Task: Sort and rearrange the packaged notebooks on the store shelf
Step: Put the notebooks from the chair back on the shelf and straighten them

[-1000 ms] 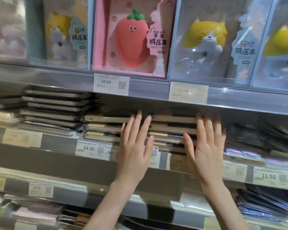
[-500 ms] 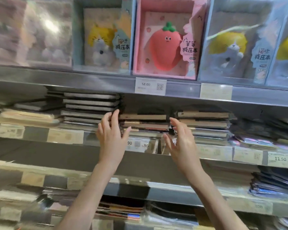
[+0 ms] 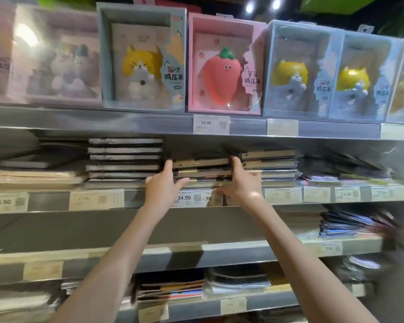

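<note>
Head view: both hands now clamped on the middle notebook stack

A second ago my palms were flat against the front of the stacks, fingers straight. Half a second ago they were closing in from either side. Now each one grips an end of the middle stack [image 3: 202, 170] on the second shelf [image 3: 313, 194], above the 34.90 price tag [image 3: 184, 198]. My read: squaring-up is done and the stack is ready to lift or slide as one block.

Left hand [image 3: 162, 185]: arm reaching up and forward, fingers curled round the stack's left end, thumb pointing right along the shelf lip under the bottom book.

Right hand [image 3: 240, 183]: mirror pose, fingers wrapped over the right end, thumb low at the front edge.

Stack sits between the taller grey pile [image 3: 125, 159] on its left and another pile [image 3: 269, 165] on its right, close to both. Whether it's lifted clear of the shelf I can't tell; bottom edge is blurred.

Boxed cat and strawberry notebooks [image 3: 224, 71] on the shelf above are untouched.
</note>
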### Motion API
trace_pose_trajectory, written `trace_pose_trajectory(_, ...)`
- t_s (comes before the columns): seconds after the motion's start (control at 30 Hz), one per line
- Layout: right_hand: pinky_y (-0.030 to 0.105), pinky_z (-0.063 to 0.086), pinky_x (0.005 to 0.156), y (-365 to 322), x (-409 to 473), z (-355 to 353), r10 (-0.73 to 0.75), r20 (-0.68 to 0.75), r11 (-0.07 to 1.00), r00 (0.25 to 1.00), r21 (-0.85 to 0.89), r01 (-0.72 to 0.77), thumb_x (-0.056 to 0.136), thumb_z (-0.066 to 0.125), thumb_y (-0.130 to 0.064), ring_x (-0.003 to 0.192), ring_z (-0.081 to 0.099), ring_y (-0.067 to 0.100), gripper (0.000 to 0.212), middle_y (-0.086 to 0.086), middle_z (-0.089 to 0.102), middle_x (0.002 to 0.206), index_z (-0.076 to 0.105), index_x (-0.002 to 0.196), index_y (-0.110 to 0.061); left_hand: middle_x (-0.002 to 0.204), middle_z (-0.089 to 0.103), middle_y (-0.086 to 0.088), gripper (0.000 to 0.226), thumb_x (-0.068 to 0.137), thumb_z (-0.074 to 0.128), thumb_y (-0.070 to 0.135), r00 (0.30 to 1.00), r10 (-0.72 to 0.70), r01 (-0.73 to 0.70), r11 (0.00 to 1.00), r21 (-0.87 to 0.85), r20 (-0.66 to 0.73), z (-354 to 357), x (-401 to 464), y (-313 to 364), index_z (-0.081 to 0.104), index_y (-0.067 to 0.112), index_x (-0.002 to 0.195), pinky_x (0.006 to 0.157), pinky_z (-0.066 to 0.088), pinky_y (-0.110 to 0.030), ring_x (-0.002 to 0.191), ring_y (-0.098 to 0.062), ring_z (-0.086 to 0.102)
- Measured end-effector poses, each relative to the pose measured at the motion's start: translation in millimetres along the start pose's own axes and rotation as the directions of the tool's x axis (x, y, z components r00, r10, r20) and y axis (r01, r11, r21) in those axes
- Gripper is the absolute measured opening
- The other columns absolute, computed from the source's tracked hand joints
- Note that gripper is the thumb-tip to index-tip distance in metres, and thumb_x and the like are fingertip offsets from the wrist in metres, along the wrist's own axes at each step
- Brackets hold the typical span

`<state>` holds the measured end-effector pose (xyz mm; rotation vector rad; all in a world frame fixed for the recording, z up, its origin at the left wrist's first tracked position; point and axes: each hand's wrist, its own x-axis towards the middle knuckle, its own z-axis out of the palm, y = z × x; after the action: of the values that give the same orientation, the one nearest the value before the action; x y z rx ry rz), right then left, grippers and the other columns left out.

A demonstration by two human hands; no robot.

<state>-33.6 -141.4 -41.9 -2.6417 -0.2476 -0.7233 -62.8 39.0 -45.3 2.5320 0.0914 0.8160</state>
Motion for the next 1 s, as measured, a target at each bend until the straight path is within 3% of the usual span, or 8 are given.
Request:
trace_pose_trajectory(0.13,0.042,0.03,0.101,-2,14,-10,0.008,0.066,0.988,0.998,-0.153,0.002,0.074,0.068,-0.053,0.103,0.06,0.028,0.104,0.006,0.066,0.106,0.003,0.147,-0.019,0.109,0.065,-0.012,0.069,0.087,0.055,0.047,1.0,0.009,-0.009,1.0,0.013,-0.003,1,5,-3,0.029,0.012,0.14,0.099,0.038,-0.042,0.105,-0.033,0.057)
trace_pose_trajectory(0.23,0.048,0.026,0.106,-6,20,-12,-0.014,0.155,0.972,0.988,-0.232,0.05,0.079,0.063,-0.053,0.11,0.056,0.03,0.094,0.007,0.063,0.114,0.009,0.148,-0.019,0.115,0.063,-0.012,0.072,0.084,0.06,0.047,1.0,0.003,-0.003,0.999,-0.036,0.002,1,10,-7,0.032,0.013,0.14,0.098,0.04,-0.044,0.109,-0.032,0.056)
trace_pose_trajectory(0.37,0.054,0.019,0.109,-12,28,-14,0.023,0.249,0.969,0.968,-0.245,0.04,0.079,0.065,-0.05,0.122,0.047,0.034,0.095,0.01,0.057,0.126,0.007,0.148,-0.018,0.114,0.064,-0.011,0.072,0.083,0.061,0.048,1.0,-0.001,0.002,1.0,-0.028,0.026,3,15,-8,0.031,0.015,0.14,0.099,0.04,-0.045,0.108,-0.03,0.057)
trace_pose_trajectory(0.47,0.056,0.016,0.109,-3,24,-6,-0.012,0.169,0.985,0.985,-0.17,0.041,0.08,0.064,-0.048,0.114,0.053,0.032,0.092,0.007,0.062,0.114,0.008,0.148,-0.02,0.111,0.064,-0.009,0.071,0.083,0.06,0.048,1.0,-0.002,0.002,0.999,-0.038,0.006,4,14,-8,0.032,0.015,0.139,0.099,0.039,-0.043,0.106,-0.028,0.057)
trace_pose_trajectory(0.63,0.052,0.019,0.108,9,20,9,-0.047,0.02,0.999,0.999,-0.011,0.048,0.077,0.07,-0.044,0.099,0.059,0.029,0.082,0.002,0.065,0.091,0.024,0.142,-0.023,0.093,0.063,-0.008,0.07,0.078,0.068,0.045,0.997,-0.065,0.059,0.985,-0.164,-0.034,6,13,-8,0.04,0.015,0.134,0.094,0.042,-0.043,0.102,-0.03,0.057)
trace_pose_trajectory(0.87,0.042,0.025,0.1,14,9,21,-0.084,-0.103,0.985,0.991,0.142,0.098,0.077,0.072,-0.037,0.107,0.053,0.03,0.079,0.009,0.061,0.115,0.028,0.141,-0.023,0.102,0.069,-0.006,0.064,0.071,0.077,0.037,0.99,-0.082,0.047,0.958,-0.284,-0.115,7,8,-10,0.05,0.019,0.126,0.08,0.047,-0.035,0.101,-0.026,0.061)
trace_pose_trajectory(1.0,0.039,0.026,0.099,18,9,17,-0.127,-0.108,0.982,0.986,0.129,0.14,0.082,0.064,-0.045,0.105,0.055,0.027,0.075,0.007,0.063,0.112,0.026,0.143,-0.025,0.105,0.068,-0.005,0.066,0.075,0.074,0.038,0.995,-0.058,0.035,0.969,-0.245,-0.087,7,11,-12,0.046,0.019,0.131,0.08,0.044,-0.034,0.105,-0.026,0.059)
